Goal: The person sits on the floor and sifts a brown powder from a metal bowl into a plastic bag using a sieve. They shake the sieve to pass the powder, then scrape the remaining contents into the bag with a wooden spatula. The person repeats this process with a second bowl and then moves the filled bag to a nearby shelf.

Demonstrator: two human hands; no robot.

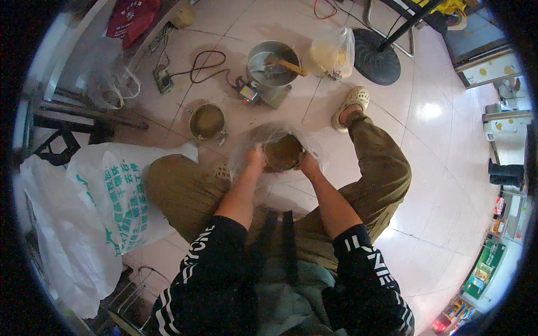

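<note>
Between my knees, my left hand (pixel 256 159) and my right hand (pixel 307 164) are closed on either side of a round container (pixel 283 152) whose inside looks brown and powdery. A clear plastic bag (pixel 269 133) spreads around it and under my fingers; whether the container sits in the bag or over it, I cannot tell. Just beyond, to the left, a metal bowl with side clasps (pixel 207 121) stands on the floor, brown inside. Farther off, a wood-handled brush (pixel 286 64) rests in the metal bowl of a grinder (pixel 273 92) with a switch box.
A black cord (pixel 207 67) runs from the grinder to a socket block (pixel 163 79). A clear bag of yellowish stuff (pixel 332 54) stands beside a round black stand base (pixel 376 57). A large white sack (pixel 101 196) lies against my left leg, below a metal frame (pixel 84 109).
</note>
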